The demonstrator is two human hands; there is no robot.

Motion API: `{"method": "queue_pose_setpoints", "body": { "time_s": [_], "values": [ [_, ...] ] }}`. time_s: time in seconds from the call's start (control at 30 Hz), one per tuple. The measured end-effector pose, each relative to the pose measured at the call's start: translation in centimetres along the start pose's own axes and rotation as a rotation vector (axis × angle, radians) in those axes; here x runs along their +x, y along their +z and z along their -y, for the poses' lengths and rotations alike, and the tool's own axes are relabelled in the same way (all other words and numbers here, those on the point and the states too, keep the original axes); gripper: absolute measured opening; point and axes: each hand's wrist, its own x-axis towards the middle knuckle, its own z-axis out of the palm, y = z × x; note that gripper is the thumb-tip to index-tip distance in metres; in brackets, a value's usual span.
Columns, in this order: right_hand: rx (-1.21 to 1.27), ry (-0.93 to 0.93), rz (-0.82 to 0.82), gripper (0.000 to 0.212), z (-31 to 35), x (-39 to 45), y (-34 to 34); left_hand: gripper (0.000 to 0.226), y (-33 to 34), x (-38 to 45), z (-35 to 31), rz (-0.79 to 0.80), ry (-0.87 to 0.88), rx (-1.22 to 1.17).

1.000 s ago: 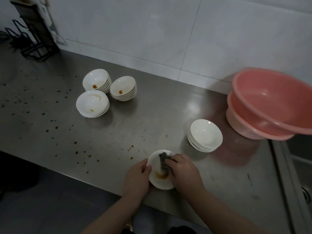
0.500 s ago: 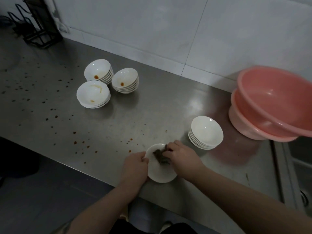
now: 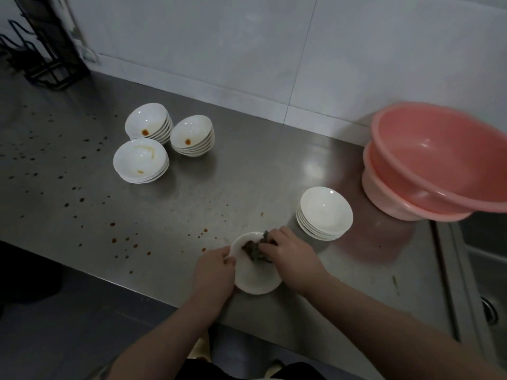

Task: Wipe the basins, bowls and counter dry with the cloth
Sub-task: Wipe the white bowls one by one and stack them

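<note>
— Where is the cloth?

— The dark grey cloth [image 3: 253,249] sits bunched inside a small white bowl [image 3: 256,272] at the near edge of the steel counter [image 3: 247,171]. The right hand [image 3: 292,257] presses it against the bowl's far inner wall, fingers curled over the wad and close together.

— And the other hand?

— The left hand [image 3: 215,270] grips the bowl's left rim, thumb hooked over the edge; the remaining fingers go under the bowl, so I cannot tell how they lie.

— The other dishes?

— Just right of the bowl stands a stack of clean white bowls [image 3: 325,213]. Farther back on the left are three stacks of stained bowls [image 3: 164,142], standing close together, each top bowl carrying brown sauce marks. Brown droplets [image 3: 113,239] speckle the counter's left half (thicker toward the far left).

— The basins?

— Two pink plastic basins [image 3: 439,165], nested and tilted, at the counter's right end beside a sink [image 3: 482,270]. A black wire rack [image 3: 46,50] stands in the far left corner against the white tiled wall [image 3: 247,45].
</note>
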Motion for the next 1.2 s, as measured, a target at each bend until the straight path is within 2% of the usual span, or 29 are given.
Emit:
{"method": "queue_pose_setpoints", "body": {
  "time_s": [0.07, 0.13, 0.2, 0.23, 0.3, 0.37, 0.43, 0.5, 0.6, 0.63, 0.7, 0.83, 0.9, 0.97, 1.03, 1.13, 1.2],
  "values": [
    [0.131, 0.123, -0.171, 0.035, 0.8, -0.5, 0.5, 0.021, 0.1, -0.1, 0.1, -0.01, 0.003, -0.02],
    [0.435, 0.387, -0.307, 0.032, 1.3, -0.9, 0.1, 0.021, 0.1, -0.2, 0.2, 0.002, -0.018, -0.131],
    [0.725, 0.619, -0.386, 0.031, 1.1, -1.6, -0.8, 0.026, -0.2, -0.2, 0.5, 0.031, -0.06, -0.217],
    [0.786, 0.674, -0.405, 0.031, 0.8, -2.1, -1.2, 0.036, -0.4, -0.3, 0.8, 0.04, -0.07, -0.168],
    [0.828, 0.716, -0.411, 0.031, 0.3, -2.9, -1.9, 0.048, -0.5, -0.8, 1.0, -0.073, 0.027, 0.07],
    [0.862, 0.751, -0.411, 0.029, 0.1, -3.4, -2.1, 0.036, -0.1, -2.1, 0.2, -0.228, 0.312, 0.247],
    [0.931, 0.804, -0.448, 0.028, 0.1, -3.4, -2.3, 0.032, 1.4, -2.9, -0.9, -0.057, 0.523, 0.363],
    [1.024, 0.843, -0.478, 0.023, 0.3, -3.3, -2.7, 0.035, 2.5, -3.4, -1.5, 0.105, 0.569, 0.536],
    [1.151, 0.885, -0.472, 0.014, 0.5, -3.6, -3.8, 0.032, 2.8, -3.0, -2.1, 0.176, 0.616, 0.587],
    [1.17, 0.886, -0.452, 0.011, 0.5, -3.9, -4.1, 0.031, 2.7, -3.0, -2.0, 0.094, 0.632, 0.58],
    [1.207, 0.871, -0.414, 0.006, 0.5, -4.4, -4.8, 0.026, 2.1, -2.7, -2.0, -0.012, 0.543, 0.442],
    [1.331, 0.839, -0.445, 0.008, 0.5, -3.7, -6.3, 0.026, -0.4, -1.1, -2.6, -0.134, 0.138, -0.334],
    [1.368, 0.803, -0.47, 0.02, 0.7, -2.4, -6.9, 0.024, -1.3, -0.7, -3.1, -0.11, -0.013, -0.64],
    [1.305, 0.764, -0.483, 0.026, 1.2, -0.9, -7.5, 0.023, -1.6, -0.5, -3.9, -0.052, -0.134, -0.909],
    [1.202, 0.717, -0.441, 0.024, 1.6, 0.4, -7.9, 0.022, -1.9, -0.7, -5.0, -0.003, -0.152, -0.999],
    [1.126, 0.708, -0.359, 0.015, 1.5, 2.0, -8.5, 0.027, -1.9, -1.2, -5.5, -0.005, -0.044, -0.944],
    [1.044, 0.68, -0.32, 0.017, 1.4, 3.0, -8.6, 0.028, -1.8, -1.5, -5.5, -0.023, 0.067, -0.839]
  ]
}}
